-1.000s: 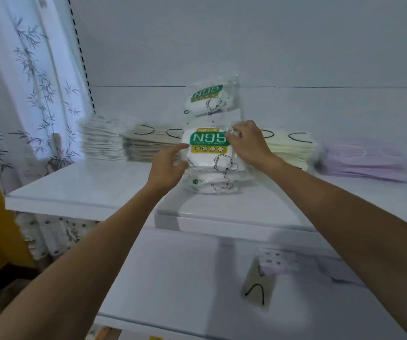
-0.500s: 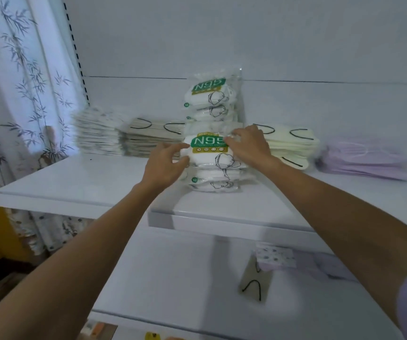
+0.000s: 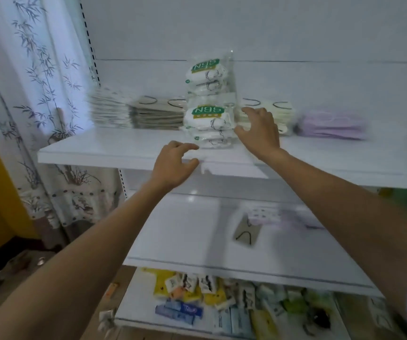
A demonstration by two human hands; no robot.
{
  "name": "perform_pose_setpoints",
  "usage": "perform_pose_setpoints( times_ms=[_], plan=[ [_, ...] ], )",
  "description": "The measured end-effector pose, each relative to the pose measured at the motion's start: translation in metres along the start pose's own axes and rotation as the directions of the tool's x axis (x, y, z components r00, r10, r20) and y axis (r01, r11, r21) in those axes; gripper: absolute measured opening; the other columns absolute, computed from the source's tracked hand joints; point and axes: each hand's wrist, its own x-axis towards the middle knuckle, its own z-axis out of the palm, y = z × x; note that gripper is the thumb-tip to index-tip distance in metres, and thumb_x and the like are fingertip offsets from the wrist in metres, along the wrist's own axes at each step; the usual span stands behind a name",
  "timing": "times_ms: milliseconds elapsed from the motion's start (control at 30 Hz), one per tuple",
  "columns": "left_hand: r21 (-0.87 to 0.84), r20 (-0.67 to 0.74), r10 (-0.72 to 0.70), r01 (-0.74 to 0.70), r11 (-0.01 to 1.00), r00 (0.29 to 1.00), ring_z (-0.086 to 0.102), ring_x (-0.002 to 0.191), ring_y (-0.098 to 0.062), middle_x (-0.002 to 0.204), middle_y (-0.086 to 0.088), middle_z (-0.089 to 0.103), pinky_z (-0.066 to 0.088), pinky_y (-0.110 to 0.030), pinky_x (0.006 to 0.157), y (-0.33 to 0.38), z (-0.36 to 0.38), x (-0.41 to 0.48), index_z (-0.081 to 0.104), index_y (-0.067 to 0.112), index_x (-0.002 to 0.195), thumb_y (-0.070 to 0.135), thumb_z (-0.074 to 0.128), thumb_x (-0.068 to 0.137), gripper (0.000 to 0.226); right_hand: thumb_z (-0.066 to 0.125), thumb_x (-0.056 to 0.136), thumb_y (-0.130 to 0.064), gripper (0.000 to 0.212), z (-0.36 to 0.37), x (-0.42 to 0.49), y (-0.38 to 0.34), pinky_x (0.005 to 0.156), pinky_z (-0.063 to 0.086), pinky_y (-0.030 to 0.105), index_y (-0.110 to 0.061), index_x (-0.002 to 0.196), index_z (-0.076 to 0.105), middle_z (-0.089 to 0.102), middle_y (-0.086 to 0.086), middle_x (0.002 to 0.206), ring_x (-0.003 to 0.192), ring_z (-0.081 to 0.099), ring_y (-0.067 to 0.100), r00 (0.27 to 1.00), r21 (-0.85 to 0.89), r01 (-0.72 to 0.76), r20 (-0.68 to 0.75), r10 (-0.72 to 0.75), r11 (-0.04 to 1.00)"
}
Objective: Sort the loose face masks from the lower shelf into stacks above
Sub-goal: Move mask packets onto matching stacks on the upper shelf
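Observation:
A stack of white N95 mask packs (image 3: 208, 125) stands on the upper shelf (image 3: 114, 153), with more N95 packs (image 3: 207, 76) leaning behind it. My right hand (image 3: 259, 131) hovers just right of the stack, fingers spread and holding nothing. My left hand (image 3: 175, 163) is lower, over the shelf's front edge, fingers loosely curled and empty. On the lower shelf (image 3: 173, 241) lie loose masks: a grey one with a black loop (image 3: 246, 233), a patterned one (image 3: 263, 214) and a purple one (image 3: 298, 219).
Along the upper shelf sit stacks of white masks (image 3: 109, 111), grey masks (image 3: 157, 112), cream masks (image 3: 282, 111) and purple masks (image 3: 332, 125). A bottom shelf holds several small packets (image 3: 222, 303). A bamboo-print curtain (image 3: 38, 94) hangs at the left.
Both hands have let go of the N95 pack and pulled back from the stack. The left hand dropped toward the shelf edge. The view tilted down, showing the bottom shelf.

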Motion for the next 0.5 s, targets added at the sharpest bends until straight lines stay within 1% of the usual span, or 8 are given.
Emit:
perform_pose_setpoints(
  times_ms=[133,233,367,500],
  plan=[
    [-0.041,0.077,-0.007,0.010,0.999,0.997,0.052,0.107,-0.020,0.121,-0.007,0.052,0.038,-0.027,0.090,0.009,0.009,-0.056,0.060,0.023,0.121,0.022,0.058,0.087,0.034,0.052,0.090,-0.028,0.051,-0.013,-0.067,0.009,0.102,0.034,0.039,-0.017,0.139,0.042,0.044,0.011,0.137,0.128,0.037,0.028,0.995,-0.045,-0.022,0.096,0.027,0.999],
    [-0.071,0.141,-0.027,0.038,0.997,0.990,0.055,0.105,-0.021,0.120,-0.008,0.054,0.038,-0.025,0.087,0.013,0.023,-0.087,0.061,0.021,0.119,0.018,0.058,0.087,0.033,0.053,0.090,-0.025,0.048,-0.024,-0.106,0.024,0.098,0.038,0.039,-0.015,0.136,0.044,0.047,0.011,0.133,0.124,0.041,0.027,0.988,-0.077,-0.057,0.142,0.067,0.995],
    [-0.088,0.237,-0.035,0.057,0.994,0.971,0.057,0.103,-0.021,0.122,-0.009,0.054,0.042,-0.029,0.089,0.014,0.050,-0.116,0.062,0.021,0.118,0.018,0.059,0.087,0.031,0.053,0.089,-0.023,0.046,-0.035,-0.148,0.050,0.092,0.041,0.037,-0.012,0.133,0.047,0.050,0.013,0.129,0.119,0.046,0.029,0.971,-0.124,-0.154,0.163,0.173,0.980],
    [-0.098,0.307,-0.098,0.134,0.986,0.947,0.057,0.104,-0.022,0.121,-0.010,0.055,0.041,-0.029,0.088,0.007,0.089,-0.141,0.061,0.020,0.119,0.017,0.059,0.088,0.032,0.053,0.090,-0.022,0.043,-0.024,-0.184,0.085,0.095,0.041,0.038,-0.009,0.130,0.049,0.052,0.014,0.127,0.118,0.046,0.030,0.933,-0.138,-0.261,0.217,0.286,0.956]
  ],
)
